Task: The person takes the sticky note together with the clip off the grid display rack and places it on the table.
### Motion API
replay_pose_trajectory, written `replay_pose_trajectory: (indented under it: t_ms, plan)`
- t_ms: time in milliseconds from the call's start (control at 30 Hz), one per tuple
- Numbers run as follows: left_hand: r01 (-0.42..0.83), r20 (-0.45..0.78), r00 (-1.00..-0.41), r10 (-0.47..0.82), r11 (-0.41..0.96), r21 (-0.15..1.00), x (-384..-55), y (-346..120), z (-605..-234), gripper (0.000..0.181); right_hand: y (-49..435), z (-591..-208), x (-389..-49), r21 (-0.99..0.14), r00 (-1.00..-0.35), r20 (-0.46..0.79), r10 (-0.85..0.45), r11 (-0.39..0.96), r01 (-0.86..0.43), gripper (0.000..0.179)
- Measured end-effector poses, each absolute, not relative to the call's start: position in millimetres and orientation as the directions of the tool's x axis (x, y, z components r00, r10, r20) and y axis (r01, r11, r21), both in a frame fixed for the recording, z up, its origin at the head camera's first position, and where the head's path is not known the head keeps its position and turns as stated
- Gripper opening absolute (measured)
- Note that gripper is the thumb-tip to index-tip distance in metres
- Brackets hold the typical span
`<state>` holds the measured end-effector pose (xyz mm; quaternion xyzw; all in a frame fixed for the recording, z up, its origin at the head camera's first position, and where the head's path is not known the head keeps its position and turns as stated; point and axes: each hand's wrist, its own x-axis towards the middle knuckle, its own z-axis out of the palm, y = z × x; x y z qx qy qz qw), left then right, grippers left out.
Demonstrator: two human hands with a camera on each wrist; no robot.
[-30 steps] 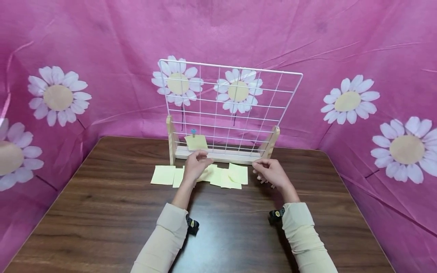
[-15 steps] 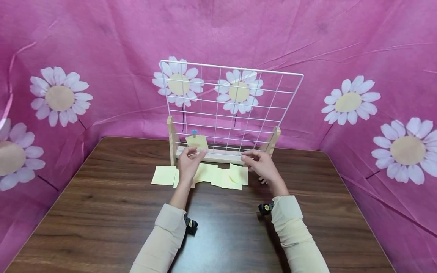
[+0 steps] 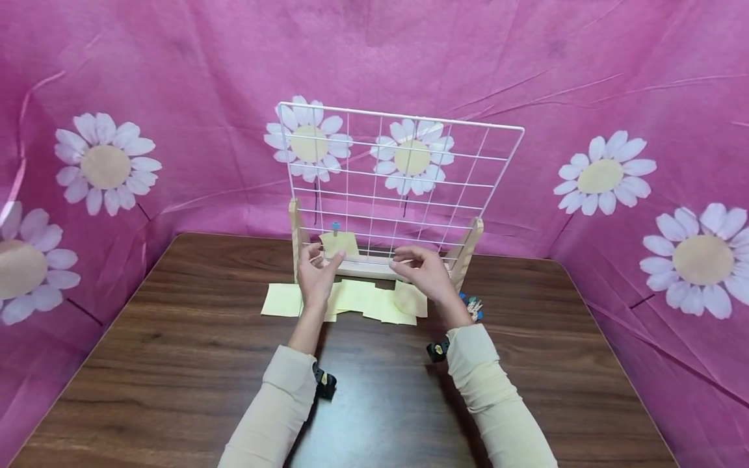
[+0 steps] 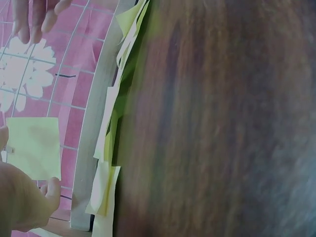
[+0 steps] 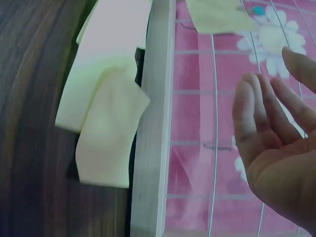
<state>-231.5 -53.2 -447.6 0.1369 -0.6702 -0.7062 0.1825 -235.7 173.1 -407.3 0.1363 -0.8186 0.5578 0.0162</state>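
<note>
A yellow sticky note (image 3: 341,243) hangs low on the left of a white wire grid panel, under a small blue clip (image 3: 335,226). My left hand (image 3: 316,276) is raised at this note, thumb and fingers spread apart; in the left wrist view the thumb tip is right at a corner of the note (image 4: 34,148). My right hand (image 3: 426,273) hovers before the lower middle of the grid, palm turned inward. Its fingers (image 5: 244,106) are loosely bent with nothing between them in the right wrist view.
A wooden stand (image 3: 374,268) holds the grid upright. Several loose yellow sticky notes (image 3: 358,296) lie overlapping in a row before it. Several small clips (image 3: 473,307) lie right of my right wrist. A pink flowered cloth (image 3: 205,84) hangs behind the brown table (image 3: 175,364).
My right hand has moved left from beside the row of notes to the grid's middle, uncovering the clips. My left hand has shifted slightly left and up toward the clipped note.
</note>
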Motion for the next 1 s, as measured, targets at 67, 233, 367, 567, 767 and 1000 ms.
replay_pose_trajectory:
  t_ms: [67,233,367,567,767,1000]
  plan:
    - [0.078,0.057,-0.896,-0.441,-0.030,0.996,-232.7,-55.2,-446.4,0.063,165.7,-407.5,-238.7,-0.892,-0.960,0.198,-0.196,0.370,-0.260,0.036]
    - [0.077,0.060,-0.898,-0.436,-0.022,0.997,-235.3,-58.7,-444.5,0.071,147.4,-405.1,-245.0,-0.876,-0.962,0.195,-0.189,0.407,-0.258,0.037]
    - [0.071,0.055,-0.903,-0.427,-0.022,0.997,-239.0,-59.0,-441.6,0.073,132.5,-399.2,-251.2,-0.860,-0.958,0.218,-0.184,0.427,-0.278,0.036]
    - [0.049,0.035,-0.913,-0.407,-0.024,0.999,-243.5,-57.6,-438.1,0.073,111.3,-391.4,-259.5,-0.848,-0.951,0.242,-0.191,0.435,-0.303,0.033]
    - [0.037,0.027,-0.915,-0.402,-0.016,0.999,-245.2,-57.1,-435.8,0.074,91.6,-386.4,-266.4,-0.851,-0.951,0.241,-0.194,0.429,-0.303,0.037]
    - [0.037,0.035,-0.919,-0.393,0.004,0.999,-247.1,-58.3,-431.3,0.072,71.5,-379.8,-273.9,-0.821,-0.940,0.268,-0.211,0.461,-0.338,0.042]
